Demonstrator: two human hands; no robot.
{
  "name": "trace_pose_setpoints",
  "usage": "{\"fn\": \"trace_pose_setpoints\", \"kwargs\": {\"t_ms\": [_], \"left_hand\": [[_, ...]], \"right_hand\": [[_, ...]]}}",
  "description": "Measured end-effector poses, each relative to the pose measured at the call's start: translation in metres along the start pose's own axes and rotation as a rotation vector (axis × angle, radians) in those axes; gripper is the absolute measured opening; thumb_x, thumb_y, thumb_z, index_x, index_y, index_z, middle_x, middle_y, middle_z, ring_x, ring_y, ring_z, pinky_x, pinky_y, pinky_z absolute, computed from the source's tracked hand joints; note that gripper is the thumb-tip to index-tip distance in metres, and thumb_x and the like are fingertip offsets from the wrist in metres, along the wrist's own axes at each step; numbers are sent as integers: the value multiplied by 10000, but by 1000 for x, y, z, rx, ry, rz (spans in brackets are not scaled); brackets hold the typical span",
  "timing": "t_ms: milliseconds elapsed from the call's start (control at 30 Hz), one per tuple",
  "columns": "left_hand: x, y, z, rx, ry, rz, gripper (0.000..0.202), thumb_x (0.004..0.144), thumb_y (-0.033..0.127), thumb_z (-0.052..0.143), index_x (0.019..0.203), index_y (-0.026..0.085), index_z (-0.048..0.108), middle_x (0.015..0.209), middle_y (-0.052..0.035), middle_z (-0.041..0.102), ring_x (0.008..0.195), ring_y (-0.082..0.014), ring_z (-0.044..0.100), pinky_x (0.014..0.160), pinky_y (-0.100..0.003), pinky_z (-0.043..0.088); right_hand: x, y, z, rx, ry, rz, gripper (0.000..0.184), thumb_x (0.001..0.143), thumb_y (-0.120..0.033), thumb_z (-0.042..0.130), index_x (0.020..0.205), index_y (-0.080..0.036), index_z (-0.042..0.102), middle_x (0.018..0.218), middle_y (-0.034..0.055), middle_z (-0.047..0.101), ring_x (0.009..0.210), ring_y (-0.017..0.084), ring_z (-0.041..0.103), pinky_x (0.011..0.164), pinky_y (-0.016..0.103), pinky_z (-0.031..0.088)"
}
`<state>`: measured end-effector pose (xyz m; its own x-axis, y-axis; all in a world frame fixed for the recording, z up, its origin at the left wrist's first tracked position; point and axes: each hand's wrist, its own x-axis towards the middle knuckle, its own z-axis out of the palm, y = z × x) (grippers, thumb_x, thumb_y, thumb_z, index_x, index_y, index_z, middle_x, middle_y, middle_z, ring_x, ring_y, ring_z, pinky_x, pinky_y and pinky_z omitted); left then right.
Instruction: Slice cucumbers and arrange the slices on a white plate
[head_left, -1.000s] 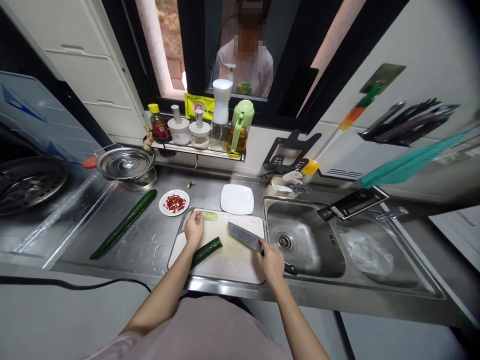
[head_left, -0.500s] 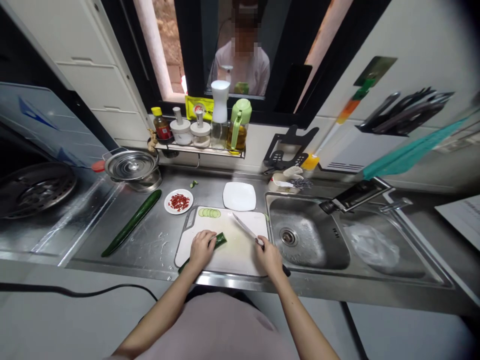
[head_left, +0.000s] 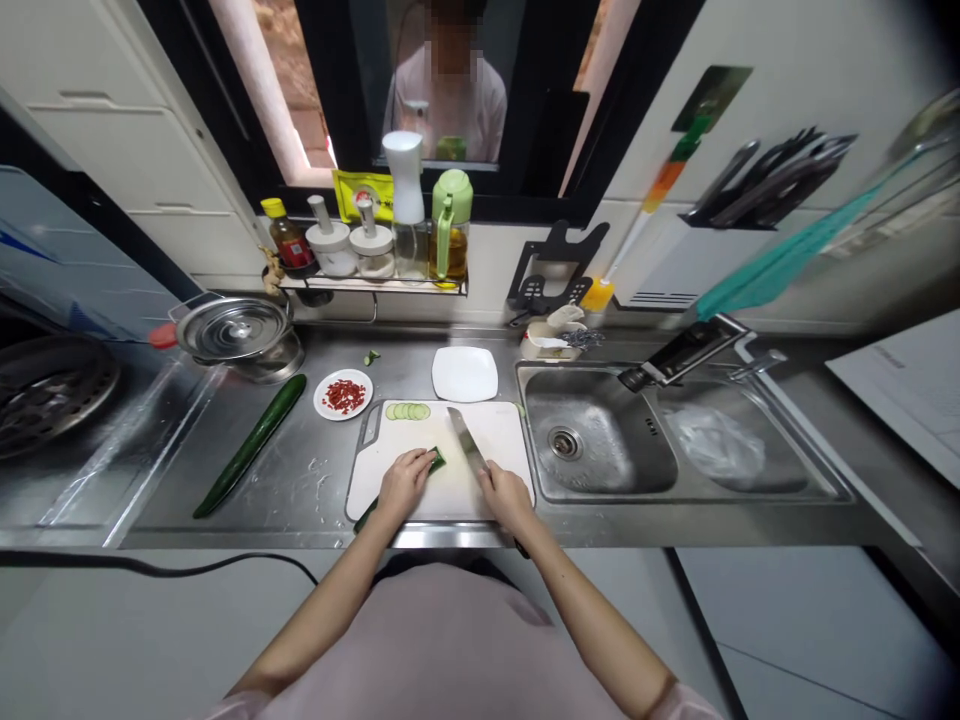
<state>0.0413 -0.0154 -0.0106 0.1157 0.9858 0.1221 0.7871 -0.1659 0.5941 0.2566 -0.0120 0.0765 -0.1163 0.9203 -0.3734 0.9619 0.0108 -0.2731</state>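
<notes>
A white cutting board lies on the steel counter in front of me. My left hand presses down on a half cucumber, fingers curled over it; only its cut end and a bit near the board's front corner show. My right hand grips the handle of a kitchen knife, its blade standing just right of the cucumber's cut end. Several cucumber slices lie in a row at the board's far edge.
A whole cucumber lies on the counter at left, beside a small plate of red chilli pieces and an empty white square plate. The sink is right of the board. A lidded pot and a condiment shelf stand behind.
My left hand left the slices at the board's far edge and came down onto the half cucumber. The knife swung in from the right until its blade met the cucumber's cut end.
</notes>
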Motion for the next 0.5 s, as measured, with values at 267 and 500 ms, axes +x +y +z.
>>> {"fn": "trace_pose_setpoints", "kwargs": {"t_ms": [267,500], "left_hand": [[-1,-3,5,80,44,94,323,919,221,482,1191,285,644,1132,-37,653,1020,-164,595,919,-307,490],[1,1,4,105,45,83,311,915,217,491,1172,279,656,1121,-41,657,988,-167,604,887,-300,497]], "right_hand": [[-12,-27,1,-106,-109,-65,342,975,-266,269,1198,-174,512,955,131,699,918,232,661,767,303,418],[-19,-32,13,-103,-139,-77,334,965,-229,267,1188,-160,506,954,146,693,927,244,663,766,319,445]]}}
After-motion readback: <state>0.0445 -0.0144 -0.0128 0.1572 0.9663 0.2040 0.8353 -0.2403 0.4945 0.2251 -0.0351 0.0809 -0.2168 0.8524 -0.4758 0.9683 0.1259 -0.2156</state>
